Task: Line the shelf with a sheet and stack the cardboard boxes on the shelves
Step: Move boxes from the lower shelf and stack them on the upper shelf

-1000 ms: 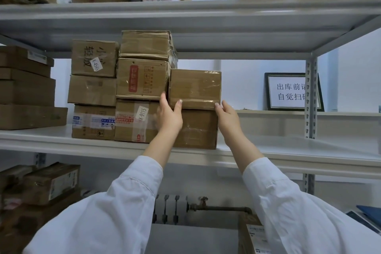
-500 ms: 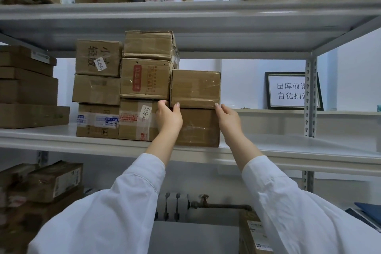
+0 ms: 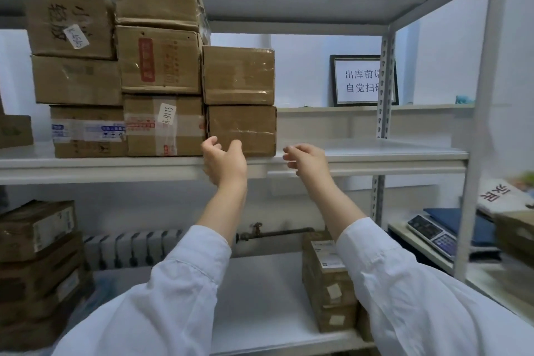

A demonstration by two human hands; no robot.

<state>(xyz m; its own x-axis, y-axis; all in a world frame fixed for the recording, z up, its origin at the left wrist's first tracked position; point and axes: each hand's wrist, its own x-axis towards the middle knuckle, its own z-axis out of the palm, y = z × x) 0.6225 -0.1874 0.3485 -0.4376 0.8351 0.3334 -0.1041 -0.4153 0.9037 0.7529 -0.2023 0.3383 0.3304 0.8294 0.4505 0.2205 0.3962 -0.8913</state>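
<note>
Left hand (image 3: 224,160) and right hand (image 3: 306,160): each grip is slack, fingers curled, holding nothing, just before the middle shelf (image 3: 375,150). The top box (image 3: 238,75) sits on the lower box (image 3: 242,130) at the stack's right end. Step in hand: one placement complete. Next move likely calls for fetching another box from below (image 3: 329,283).

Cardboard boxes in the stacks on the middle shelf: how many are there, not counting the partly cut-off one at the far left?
8: left column; middle column; right column. Others may hide behind.
</note>
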